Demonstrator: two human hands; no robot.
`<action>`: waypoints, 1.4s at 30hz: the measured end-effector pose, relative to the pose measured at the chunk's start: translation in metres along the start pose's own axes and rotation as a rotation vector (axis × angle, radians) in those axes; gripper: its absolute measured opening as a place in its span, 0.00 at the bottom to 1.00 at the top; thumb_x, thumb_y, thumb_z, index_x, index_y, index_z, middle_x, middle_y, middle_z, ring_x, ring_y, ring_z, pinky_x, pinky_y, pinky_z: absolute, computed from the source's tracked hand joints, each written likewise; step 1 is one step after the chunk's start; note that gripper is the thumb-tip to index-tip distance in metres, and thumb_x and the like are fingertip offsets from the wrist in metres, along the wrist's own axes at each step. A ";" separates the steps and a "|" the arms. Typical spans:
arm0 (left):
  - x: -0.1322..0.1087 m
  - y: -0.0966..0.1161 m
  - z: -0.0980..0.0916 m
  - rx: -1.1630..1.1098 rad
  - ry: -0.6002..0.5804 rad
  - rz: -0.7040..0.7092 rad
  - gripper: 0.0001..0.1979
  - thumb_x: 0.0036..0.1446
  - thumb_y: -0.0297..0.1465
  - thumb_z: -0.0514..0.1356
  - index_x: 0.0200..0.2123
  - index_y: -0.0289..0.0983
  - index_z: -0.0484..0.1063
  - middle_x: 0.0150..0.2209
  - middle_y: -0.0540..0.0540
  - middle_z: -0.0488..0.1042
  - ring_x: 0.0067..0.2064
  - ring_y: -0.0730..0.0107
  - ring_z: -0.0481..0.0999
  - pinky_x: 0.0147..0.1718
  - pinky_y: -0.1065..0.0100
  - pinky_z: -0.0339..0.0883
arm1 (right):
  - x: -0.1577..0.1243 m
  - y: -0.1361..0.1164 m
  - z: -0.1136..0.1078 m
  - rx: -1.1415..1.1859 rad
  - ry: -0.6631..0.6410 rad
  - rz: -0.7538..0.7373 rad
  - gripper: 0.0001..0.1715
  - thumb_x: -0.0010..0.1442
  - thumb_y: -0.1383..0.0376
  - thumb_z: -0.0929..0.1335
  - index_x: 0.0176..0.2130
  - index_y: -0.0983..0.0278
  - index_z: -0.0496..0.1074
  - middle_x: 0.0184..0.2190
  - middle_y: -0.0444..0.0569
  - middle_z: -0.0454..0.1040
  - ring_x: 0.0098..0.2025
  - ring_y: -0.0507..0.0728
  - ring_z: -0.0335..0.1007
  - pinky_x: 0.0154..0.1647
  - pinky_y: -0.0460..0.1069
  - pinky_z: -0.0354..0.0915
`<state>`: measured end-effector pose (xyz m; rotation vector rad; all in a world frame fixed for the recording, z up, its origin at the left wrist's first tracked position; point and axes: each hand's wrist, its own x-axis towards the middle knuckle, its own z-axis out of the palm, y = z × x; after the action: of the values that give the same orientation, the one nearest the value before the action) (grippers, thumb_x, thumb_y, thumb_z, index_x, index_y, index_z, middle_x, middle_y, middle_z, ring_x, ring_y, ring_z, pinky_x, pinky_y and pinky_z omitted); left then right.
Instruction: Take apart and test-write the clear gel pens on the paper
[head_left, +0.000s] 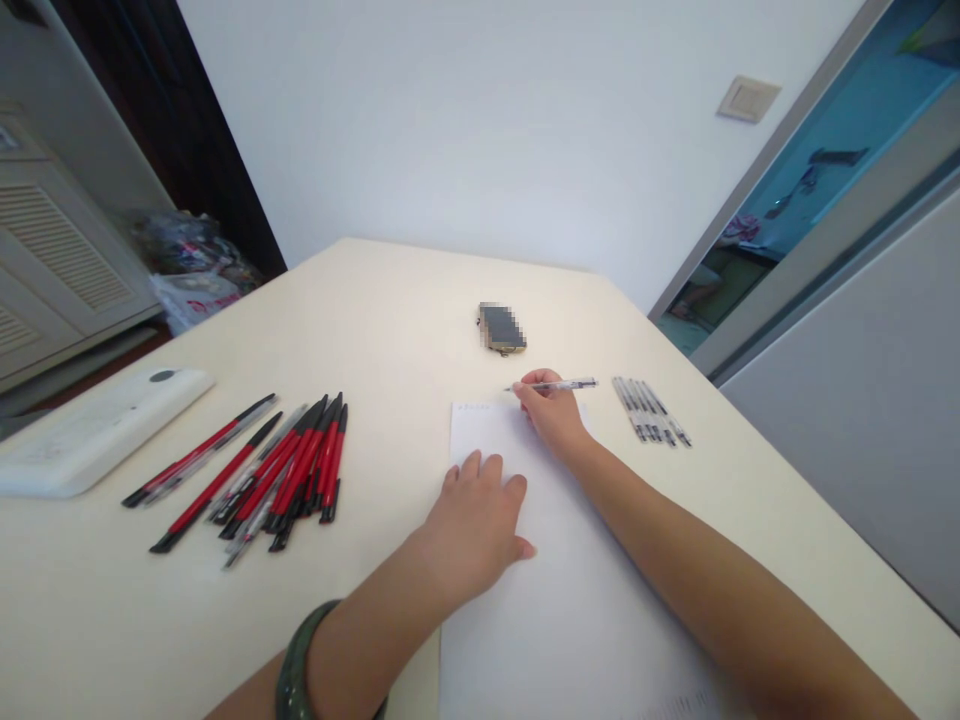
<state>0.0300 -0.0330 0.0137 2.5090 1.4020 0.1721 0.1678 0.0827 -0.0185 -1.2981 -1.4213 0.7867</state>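
Observation:
My right hand (551,408) grips a clear pen (574,384) near its tip, above the top edge of a white sheet of paper (525,640). The pen lies almost level, its tip pointing left, off the paper's surface as far as I can tell. Small faint marks run along the sheet's upper left corner. My left hand (484,520) rests flat on the paper with fingers spread, holding nothing. To the right, several clear pens (651,412) lie side by side in a row. A loose pile of red and black pens (296,465), mixed with clear ones, is at the left.
A white rounded case (105,425) sits at the table's left edge. Farther back is a small dark pixelated object (502,328). The cream table (405,290) meets a white wall, with a doorway at right and plastic bags (199,285) on the floor at left.

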 end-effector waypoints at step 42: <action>0.001 0.003 -0.007 0.001 -0.101 -0.042 0.26 0.45 0.42 0.57 0.48 0.40 0.61 0.53 0.40 0.57 0.55 0.52 0.51 0.50 0.54 0.49 | -0.053 -0.039 -0.094 0.904 -0.305 0.353 0.36 0.51 0.43 0.52 0.37 0.67 0.69 0.24 0.50 0.70 0.24 0.53 0.64 0.24 0.48 0.63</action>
<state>0.0315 -0.0325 0.0214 2.4504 1.4133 0.0354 0.2401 0.0081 0.0308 -0.7214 -0.8496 1.6778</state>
